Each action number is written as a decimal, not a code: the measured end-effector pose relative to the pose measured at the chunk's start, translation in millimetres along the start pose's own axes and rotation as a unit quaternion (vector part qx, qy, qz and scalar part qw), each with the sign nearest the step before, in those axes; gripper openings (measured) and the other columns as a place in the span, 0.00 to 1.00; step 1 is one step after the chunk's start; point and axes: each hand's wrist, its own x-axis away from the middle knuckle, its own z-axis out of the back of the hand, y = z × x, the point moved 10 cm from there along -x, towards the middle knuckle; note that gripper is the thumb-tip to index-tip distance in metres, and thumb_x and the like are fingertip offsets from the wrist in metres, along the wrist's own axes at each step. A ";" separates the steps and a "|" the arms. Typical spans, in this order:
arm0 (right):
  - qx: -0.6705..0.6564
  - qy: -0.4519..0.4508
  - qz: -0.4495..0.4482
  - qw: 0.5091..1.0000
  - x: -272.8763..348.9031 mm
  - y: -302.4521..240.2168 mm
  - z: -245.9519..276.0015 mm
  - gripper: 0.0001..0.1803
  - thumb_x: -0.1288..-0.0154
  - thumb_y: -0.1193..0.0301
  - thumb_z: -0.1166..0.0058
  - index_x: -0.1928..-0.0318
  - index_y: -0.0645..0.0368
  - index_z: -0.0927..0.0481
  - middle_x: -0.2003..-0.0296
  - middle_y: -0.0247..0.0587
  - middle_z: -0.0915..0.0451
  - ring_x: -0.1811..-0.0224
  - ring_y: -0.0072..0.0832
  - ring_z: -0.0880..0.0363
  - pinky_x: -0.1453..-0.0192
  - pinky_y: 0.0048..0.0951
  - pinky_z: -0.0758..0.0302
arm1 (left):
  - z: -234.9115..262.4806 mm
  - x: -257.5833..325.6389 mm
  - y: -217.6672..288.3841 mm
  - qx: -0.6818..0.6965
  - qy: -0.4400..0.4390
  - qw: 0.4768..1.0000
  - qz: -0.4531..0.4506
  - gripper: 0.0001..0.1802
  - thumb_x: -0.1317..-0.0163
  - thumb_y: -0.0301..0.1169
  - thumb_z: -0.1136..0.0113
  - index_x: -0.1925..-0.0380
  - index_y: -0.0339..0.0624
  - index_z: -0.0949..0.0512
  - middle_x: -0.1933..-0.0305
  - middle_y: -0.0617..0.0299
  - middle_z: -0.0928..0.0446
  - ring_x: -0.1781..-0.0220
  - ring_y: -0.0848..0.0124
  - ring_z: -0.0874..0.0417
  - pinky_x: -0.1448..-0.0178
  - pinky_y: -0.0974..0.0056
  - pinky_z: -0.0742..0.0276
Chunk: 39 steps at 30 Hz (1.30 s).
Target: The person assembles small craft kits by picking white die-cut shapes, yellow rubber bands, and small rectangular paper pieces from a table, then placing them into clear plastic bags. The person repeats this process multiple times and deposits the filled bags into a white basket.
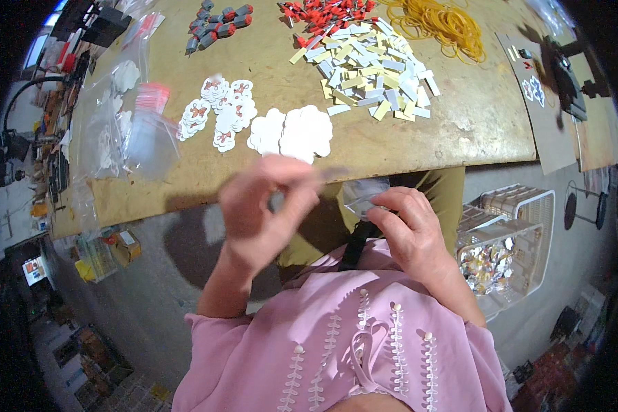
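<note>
My left hand [264, 209] is raised in front of the table edge, blurred, with its fingers pinched; something small may be between them, but I cannot make it out. My right hand [408, 230] sits close to my chest and grips a small clear plastic bag [364, 196] by its lower edge. The two hands are a short way apart, just below the brown table [474, 130]. Nearest on the table lie stacks of white flower-shaped cards [292, 130], and to their left more such cards with red bows [220, 110].
Farther back lie a heap of white and yellow strips [374, 72], red clips [326, 14], yellow rubber bands [443, 24], grey and red clips [216, 24]. Clear bags [141, 130] sit at the left. A white wire basket [505, 240] of packed items stands at my right.
</note>
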 end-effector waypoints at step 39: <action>-0.121 -0.101 0.001 0.988 -6.5 -17.5 -32.6 0.11 0.40 0.76 0.38 0.57 0.66 0.20 0.47 0.53 0.21 0.44 0.49 0.19 0.46 0.41 0.16 | -22.5 23.6 12.0 -0.067 -0.175 0.981 0.051 0.06 0.43 0.19 0.30 0.67 0.39 0.17 0.71 0.58 0.22 0.72 0.63 0.18 0.69 0.60 0.24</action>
